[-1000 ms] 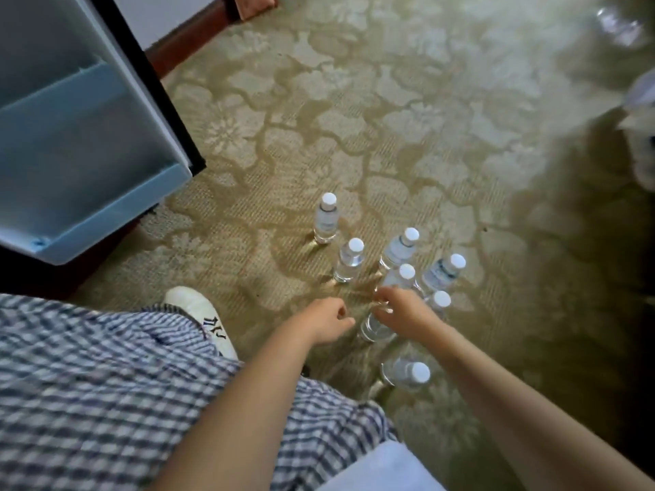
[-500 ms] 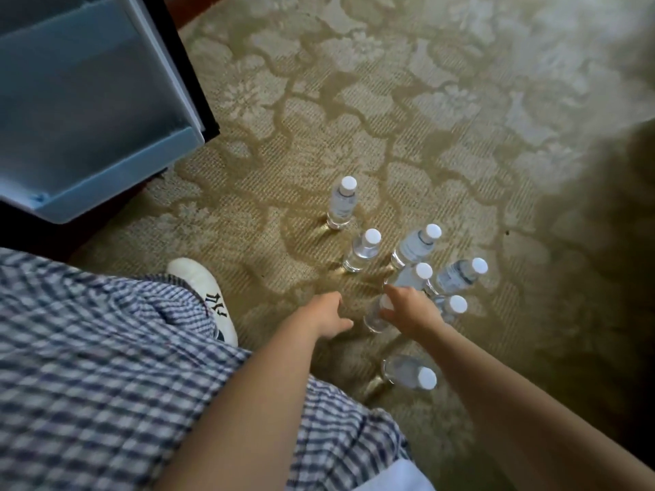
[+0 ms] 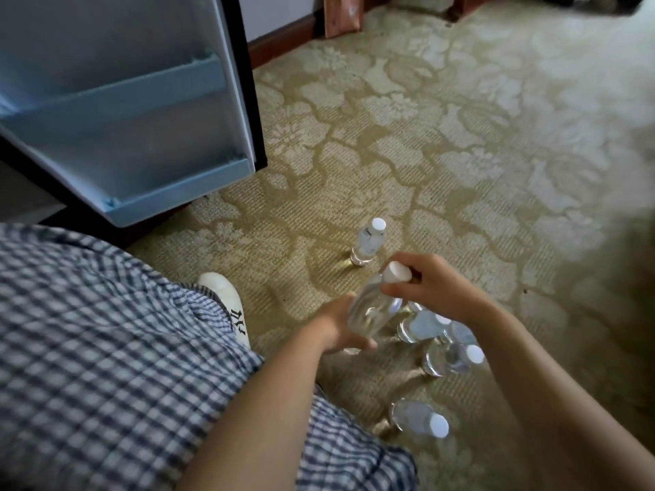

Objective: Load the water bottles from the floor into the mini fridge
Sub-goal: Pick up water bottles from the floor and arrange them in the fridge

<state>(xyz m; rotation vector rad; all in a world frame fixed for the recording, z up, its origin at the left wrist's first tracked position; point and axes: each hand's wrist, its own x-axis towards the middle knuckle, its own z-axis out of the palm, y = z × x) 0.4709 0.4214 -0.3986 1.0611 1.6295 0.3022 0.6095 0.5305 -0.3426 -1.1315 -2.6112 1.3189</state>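
Observation:
My right hand (image 3: 437,287) pinches a clear water bottle (image 3: 372,311) just below its white cap and holds it tilted above the carpet. My left hand (image 3: 336,329) cups the bottle's lower half from behind, with fingers curled under its base. One bottle (image 3: 368,242) stands alone farther out on the floor. Below my hands is a cluster of bottles (image 3: 448,356), partly hidden by them. Another bottle (image 3: 421,421) stands nearest to me. The mini fridge door (image 3: 149,111) hangs open at upper left, its blue lower shelf (image 3: 177,194) holding nothing.
My checked shorts fill the lower left, and a white shoe (image 3: 230,306) rests on the patterned carpet (image 3: 460,136). A wooden baseboard and a furniture leg (image 3: 340,15) line the far wall.
My right hand has lifted one bottle out of the cluster, and my left hand has come up under its base. The view has tilted up, showing more of the fridge door.

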